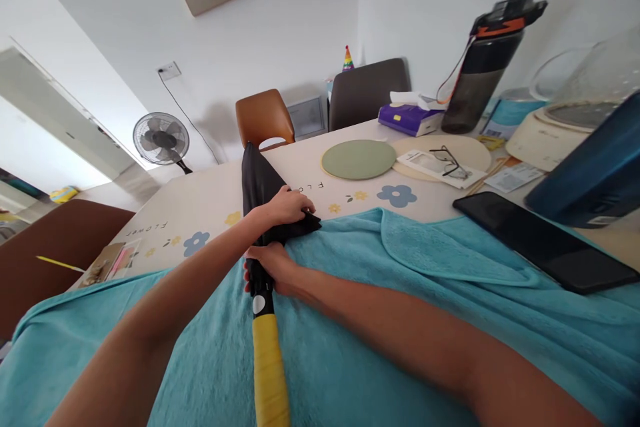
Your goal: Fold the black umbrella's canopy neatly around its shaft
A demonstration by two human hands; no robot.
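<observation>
A folded black umbrella with a yellow wrapped handle lies lengthwise in front of me, its tip pointing away. My right hand is closed around the gathered lower part of its canopy, just above the pale round button. Farther up, my left hand reaches across the umbrella and pinches a loose flap of black canopy that sticks out to the right. My forearms come in from both sides, the left one passing over the canopy. Beneath the handle and my hands spreads a turquoise towel.
On the flower-print table stand a green round mat, glasses, a purple tissue pack, a dark bottle and a blue bottle. A black phone rests on the towel. Beyond are a brown chair and a fan.
</observation>
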